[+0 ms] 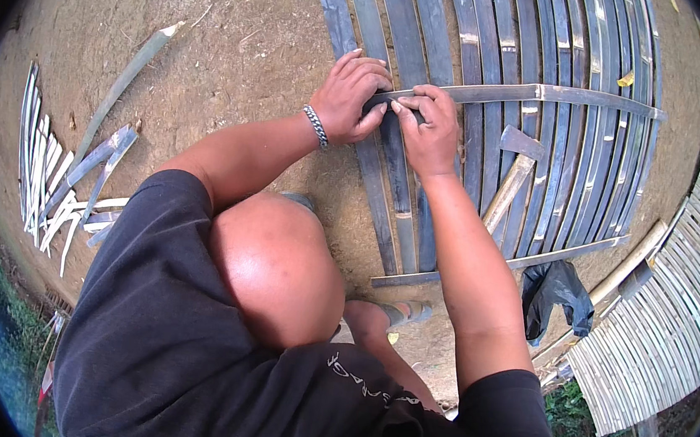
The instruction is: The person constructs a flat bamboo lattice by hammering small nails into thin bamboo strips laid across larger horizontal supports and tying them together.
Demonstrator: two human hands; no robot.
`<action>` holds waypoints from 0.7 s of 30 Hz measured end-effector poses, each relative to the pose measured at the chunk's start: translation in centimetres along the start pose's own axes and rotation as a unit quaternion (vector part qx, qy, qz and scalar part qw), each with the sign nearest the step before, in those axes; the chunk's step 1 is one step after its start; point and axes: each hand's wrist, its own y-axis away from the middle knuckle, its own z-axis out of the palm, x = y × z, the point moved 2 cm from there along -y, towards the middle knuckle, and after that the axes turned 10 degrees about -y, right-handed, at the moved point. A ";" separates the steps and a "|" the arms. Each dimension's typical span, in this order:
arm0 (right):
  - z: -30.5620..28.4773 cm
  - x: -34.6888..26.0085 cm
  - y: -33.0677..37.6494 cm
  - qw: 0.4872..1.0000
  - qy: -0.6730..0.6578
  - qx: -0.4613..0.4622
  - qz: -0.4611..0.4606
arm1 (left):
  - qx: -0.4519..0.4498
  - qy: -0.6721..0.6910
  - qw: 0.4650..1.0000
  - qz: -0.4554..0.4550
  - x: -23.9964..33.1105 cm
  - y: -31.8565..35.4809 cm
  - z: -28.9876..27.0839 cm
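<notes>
Dark split-bamboo slats (474, 138) lie side by side on the ground. A narrow bamboo crosspiece (581, 97) runs over them from side to side. My left hand (352, 94) is closed around the crosspiece's left end, fingers over the far side and thumb on the near side. Just right of it, my right hand (431, 134) pinches with thumb and fingertips at the same strip; anything small between those fingertips is too small to name. A hatchet (517, 163) with a pale wooden handle rests on the slats, right of my right forearm.
A second crosspiece (497, 266) spans the slats' near ends. A black plastic bag (557, 297) sits at the near right corner. Split bamboo offcuts (43, 164) and a longer curved piece (127, 83) lie on the dirt at left. A pale slatted bamboo panel (659, 332) stretches along the right.
</notes>
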 end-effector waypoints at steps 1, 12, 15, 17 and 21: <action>0.0 0.0 0.0 1.000 0.007 0.000 -0.005 | -0.001 -0.002 1.000 0.001 0.2 -0.1 -0.1; 0.2 0.1 0.1 0.998 0.041 -0.011 -0.040 | 0.018 0.002 0.999 0.035 0.1 0.0 -0.1; 0.5 0.2 0.2 0.996 0.067 -0.012 -0.052 | 0.031 0.007 0.999 0.038 0.1 0.0 -0.1; 0.6 0.3 0.3 0.995 0.082 -0.012 -0.061 | 0.044 0.008 0.998 0.040 0.0 -0.1 0.0; 0.3 0.0 0.3 0.996 0.074 -0.027 -0.042 | 0.052 0.015 0.998 0.041 0.1 -0.2 0.0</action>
